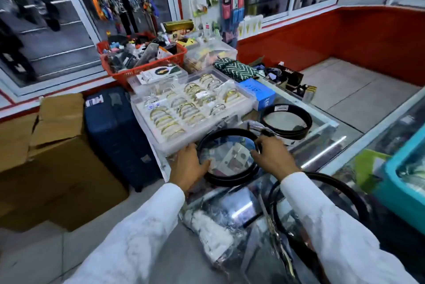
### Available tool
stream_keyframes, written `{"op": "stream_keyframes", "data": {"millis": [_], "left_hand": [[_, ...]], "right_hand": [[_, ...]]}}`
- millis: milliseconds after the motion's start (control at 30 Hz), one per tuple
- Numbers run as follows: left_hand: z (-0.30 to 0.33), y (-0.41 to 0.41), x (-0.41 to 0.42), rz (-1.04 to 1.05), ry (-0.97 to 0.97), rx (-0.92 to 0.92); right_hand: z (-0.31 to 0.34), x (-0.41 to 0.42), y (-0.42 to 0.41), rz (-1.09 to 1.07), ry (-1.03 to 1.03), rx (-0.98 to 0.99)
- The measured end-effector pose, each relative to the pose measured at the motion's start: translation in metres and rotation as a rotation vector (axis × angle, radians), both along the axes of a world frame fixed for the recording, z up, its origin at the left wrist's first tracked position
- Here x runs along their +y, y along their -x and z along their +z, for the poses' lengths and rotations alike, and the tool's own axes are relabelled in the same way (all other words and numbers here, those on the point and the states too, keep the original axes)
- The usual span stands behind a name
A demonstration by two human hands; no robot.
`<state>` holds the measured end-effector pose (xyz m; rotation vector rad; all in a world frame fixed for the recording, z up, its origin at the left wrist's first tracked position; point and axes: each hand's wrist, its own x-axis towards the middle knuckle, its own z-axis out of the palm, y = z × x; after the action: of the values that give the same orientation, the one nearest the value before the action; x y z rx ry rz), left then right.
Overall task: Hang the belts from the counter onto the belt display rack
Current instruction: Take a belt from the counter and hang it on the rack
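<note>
A coiled black belt lies on the glass counter between my hands. My left hand grips its left edge. My right hand pinches its right edge near the buckle end. A second coiled black belt with a white label stands farther back on the counter. A third black belt loops around my right sleeve, close to me. The belt display rack hangs with dark straps and coloured items behind the glass at the far left.
A clear tray of gold and silver bangles sits just beyond the belt. A red basket of small goods stands behind it. A blue suitcase and cardboard boxes stand on the floor at left. A teal bin is at right.
</note>
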<state>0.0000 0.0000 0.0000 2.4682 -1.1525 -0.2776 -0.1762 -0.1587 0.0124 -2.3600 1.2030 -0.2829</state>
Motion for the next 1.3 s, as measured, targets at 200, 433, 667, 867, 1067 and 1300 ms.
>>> {"op": "stream_keyframes", "data": {"millis": [200, 433, 667, 867, 1067, 1300], "left_hand": [[0.016, -0.006, -0.011, 0.136, -0.013, 0.280], [0.070, -0.009, 0.028, 0.368, 0.302, 1.059], [0.144, -0.007, 0.125, 0.270, 0.636, 0.934], [0.200, 0.014, 0.205, 0.278, 0.844, 0.786], [0.226, 0.031, 0.268, 0.402, 0.965, 0.516], [0.241, 0.045, 0.349, 0.400, 0.926, 0.323]], "right_hand": [[0.000, 0.003, -0.014, -0.058, -0.073, -0.018], [0.027, 0.040, -0.014, 0.031, -0.133, -0.072], [0.064, 0.094, -0.053, 0.244, -0.272, -0.215], [0.129, 0.157, -0.110, 0.339, -0.286, -0.495], [0.187, 0.219, -0.163, 0.568, -0.738, -0.220], [0.224, 0.306, -0.213, 0.812, -1.218, -0.477]]}}
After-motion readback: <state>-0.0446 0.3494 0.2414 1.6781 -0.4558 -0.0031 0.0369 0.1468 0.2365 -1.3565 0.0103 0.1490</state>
